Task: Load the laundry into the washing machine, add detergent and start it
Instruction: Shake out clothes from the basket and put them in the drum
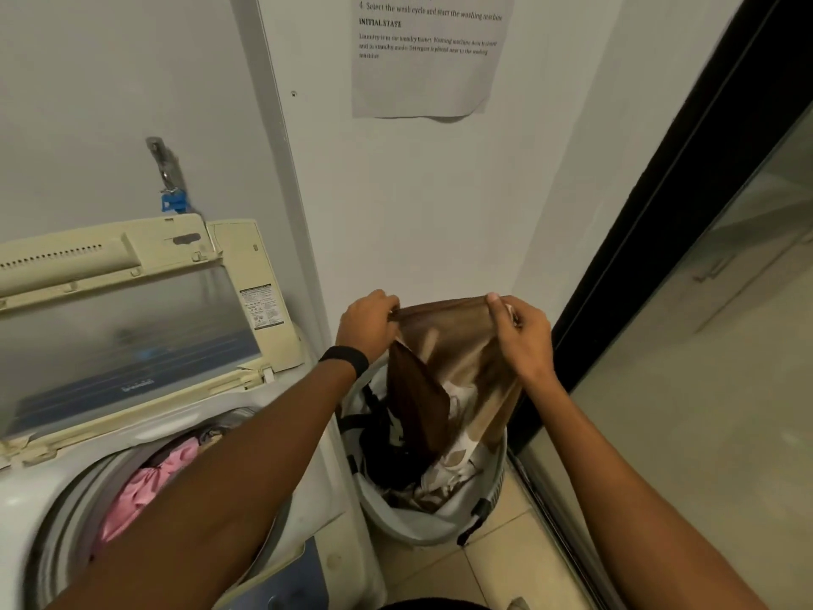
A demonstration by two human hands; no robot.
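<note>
A brown garment point(444, 345) hangs stretched between my two hands above the grey laundry basket point(422, 528) on the floor. My left hand point(369, 325) pinches its top left edge and my right hand point(521, 334) pinches its top right edge. The garment's lower end still reaches into the basket, among dark and patterned clothes. To the left stands the top-loading washing machine point(39, 490) with its lid point(127, 328) raised. Pink clothing point(149, 490) lies in the drum.
The basket sits in a narrow gap between the washer and a dark-framed glass sliding door point(686, 279) on the right. A printed paper sheet point(426, 55) is taped to the wall ahead. A tap with a blue fitting point(169, 187) is behind the washer. Beige floor tiles lie below.
</note>
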